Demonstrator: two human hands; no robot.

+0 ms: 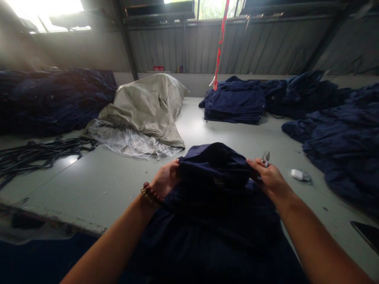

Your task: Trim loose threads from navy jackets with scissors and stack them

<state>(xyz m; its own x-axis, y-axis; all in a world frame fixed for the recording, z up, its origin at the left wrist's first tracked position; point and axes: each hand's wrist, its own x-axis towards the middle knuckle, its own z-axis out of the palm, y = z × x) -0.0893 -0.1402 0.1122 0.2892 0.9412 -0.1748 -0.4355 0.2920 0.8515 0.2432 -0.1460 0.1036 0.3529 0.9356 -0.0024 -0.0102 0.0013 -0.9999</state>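
Head view: table edge [53, 217] beside cloth [213, 205]

Daylight pours through a blown-out skylight [44, 12] at upper left and a window [216, 8] at top centre, leaving the corrugated grey metal wall [237, 47] dim and hazy. A white glare patch lies on the pale grey-green worktop [89, 189] at left. The dark navy cloth bundle [213, 213] at lower centre sinks into shadow, its folds barely readable. Wide-angle distortion bends the frame's edges.
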